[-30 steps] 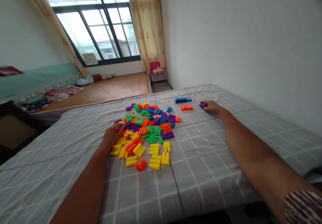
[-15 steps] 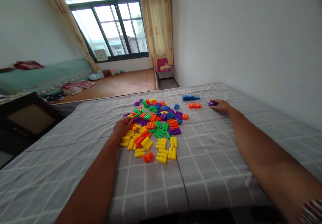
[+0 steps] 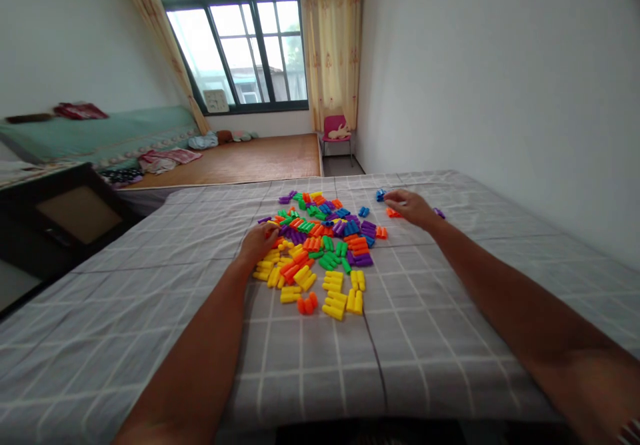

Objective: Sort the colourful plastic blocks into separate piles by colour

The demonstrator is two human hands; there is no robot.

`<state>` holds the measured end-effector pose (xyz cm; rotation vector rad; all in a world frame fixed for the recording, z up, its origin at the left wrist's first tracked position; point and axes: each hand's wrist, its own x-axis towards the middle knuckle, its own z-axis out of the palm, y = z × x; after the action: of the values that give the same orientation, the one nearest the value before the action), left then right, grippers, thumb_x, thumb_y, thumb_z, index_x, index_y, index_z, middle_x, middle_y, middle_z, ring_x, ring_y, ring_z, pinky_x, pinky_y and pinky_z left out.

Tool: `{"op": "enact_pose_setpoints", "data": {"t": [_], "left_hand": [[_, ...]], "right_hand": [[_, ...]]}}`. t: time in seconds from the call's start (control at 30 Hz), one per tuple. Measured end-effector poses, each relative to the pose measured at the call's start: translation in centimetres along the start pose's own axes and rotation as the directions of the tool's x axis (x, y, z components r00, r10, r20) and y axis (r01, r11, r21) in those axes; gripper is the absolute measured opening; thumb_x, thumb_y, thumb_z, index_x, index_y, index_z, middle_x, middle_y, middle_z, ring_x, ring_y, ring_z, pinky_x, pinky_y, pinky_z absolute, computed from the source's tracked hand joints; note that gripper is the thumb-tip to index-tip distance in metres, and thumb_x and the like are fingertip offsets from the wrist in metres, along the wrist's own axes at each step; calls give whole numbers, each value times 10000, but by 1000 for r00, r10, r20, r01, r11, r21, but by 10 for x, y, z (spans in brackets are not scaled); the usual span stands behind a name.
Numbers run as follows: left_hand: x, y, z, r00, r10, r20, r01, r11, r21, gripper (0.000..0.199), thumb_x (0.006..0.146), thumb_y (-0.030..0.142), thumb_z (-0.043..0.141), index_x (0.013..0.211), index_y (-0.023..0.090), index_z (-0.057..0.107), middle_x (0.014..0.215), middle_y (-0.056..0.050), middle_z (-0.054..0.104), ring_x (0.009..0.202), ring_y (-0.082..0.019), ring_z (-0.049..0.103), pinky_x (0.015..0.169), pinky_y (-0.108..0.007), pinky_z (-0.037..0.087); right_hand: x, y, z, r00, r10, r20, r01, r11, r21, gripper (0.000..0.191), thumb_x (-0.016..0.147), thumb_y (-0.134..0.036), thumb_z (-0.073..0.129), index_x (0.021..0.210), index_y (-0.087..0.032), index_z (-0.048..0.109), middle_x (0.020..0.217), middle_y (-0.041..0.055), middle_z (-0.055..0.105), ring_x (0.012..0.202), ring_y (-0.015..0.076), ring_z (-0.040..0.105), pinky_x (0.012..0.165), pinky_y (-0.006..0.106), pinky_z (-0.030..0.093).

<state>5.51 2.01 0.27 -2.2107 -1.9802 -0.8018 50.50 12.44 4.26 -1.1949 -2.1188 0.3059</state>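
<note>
Several plastic building blocks, made of joined tubes in yellow, orange, green, purple and blue, lie in a loose pile; a yellow block [image 3: 334, 306] is at its near edge. My left hand [image 3: 259, 241] rests at the pile's left side, its fingers slightly apart beside purple and yellow blocks, with nothing plainly held. To the right of the pile, my right hand [image 3: 411, 209] hovers with fingers stretched leftward, seemingly holding nothing. Just beyond its fingertips sits a blue block group [image 3: 381, 195], partly hidden. An orange block group [image 3: 393, 212] lies under the fingers. Behind the wrist shows a purple block [image 3: 439, 212].
A grey checked cloth [image 3: 430, 338] covers the surface. Farther back are a bed platform [image 3: 260, 158], a pink chair [image 3: 336, 125] holding a soft toy, and a window with curtains. A dark cabinet [image 3: 70, 212] stands at the left; a white wall runs along the right.
My right hand has let go of the purple block and moved left, over the orange and blue groups. My left hand stays by the pile. The view has shifted slightly.
</note>
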Motion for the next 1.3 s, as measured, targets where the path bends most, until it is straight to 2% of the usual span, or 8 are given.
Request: {"op": "enact_pose_setpoints", "data": {"t": [0.1,0.23,0.37,0.5,0.73,0.9,1.1,1.3], "left_hand": [[-1,2,-1,1000,8,0,-8,1000,-12,283,864,322,448,939,211,697,978,-60,718,915,-207,650,838,-313,492],[-2,5,-2,1000,19,9,-19,999,-33,270,863,300,456,932,201,698,988,-66,716,923,-207,648,847,-315,493],[-3,6,-3,1000,12,0,-12,999,-46,258,860,293,474,938,202,703,982,-68,717,914,-206,650,848,-311,494],[-2,7,-3,1000,23,4,-23,999,-45,263,856,288,479,951,195,706,984,-76,714,911,-215,648,844,-316,489],[-1,7,-5,1000,29,12,-28,999,-23,286,880,321,454,926,200,709,943,-65,712,868,-200,645,799,-295,481],[-1,4,-6,999,18,48,-18,1000,-6,326,888,412,464,913,212,720,919,-52,717,819,-187,648,749,-275,476],[1,-3,-5,998,3,62,-4,1000,10,286,860,401,506,904,221,723,935,-50,728,824,-196,656,728,-280,477],[0,-3,-4,998,2,68,-4,1000,20,312,860,448,509,884,220,722,905,-49,728,803,-191,650,711,-274,469]], "right_hand": [[1,-65,42,947,-253,200,272,960,-73,340,865,-400,593,1117,-183,662,1106,97,703,1014,237,623,899,372,483],[3,-104,81,902,-301,311,370,909,-193,459,825,-455,656,1204,-196,631,1199,122,668,1105,278,574,916,400,458],[18,-96,84,911,-259,323,277,961,-11,361,921,-441,518,1159,-206,656,1080,68,712,970,202,640,848,315,481],[33,-56,58,968,-143,205,148,989,-7,296,924,-331,492,1090,-185,689,1070,74,718,954,197,650,850,303,481],[19,0,51,925,-39,378,63,997,-50,262,830,-259,591,1056,-186,703,1008,57,733,876,184,663,772,276,499],[12,-8,62,909,-41,415,46,999,0,239,807,-291,630,1011,-190,704,964,51,737,829,172,666,731,257,501],[10,-37,51,923,-147,356,144,989,36,210,809,-286,598,962,-191,706,906,35,733,821,172,656,752,278,486],[2,-77,39,867,-237,438,211,971,109,239,815,-318,593,976,-186,709,892,38,734,795,169,649,731,269,470]]}}
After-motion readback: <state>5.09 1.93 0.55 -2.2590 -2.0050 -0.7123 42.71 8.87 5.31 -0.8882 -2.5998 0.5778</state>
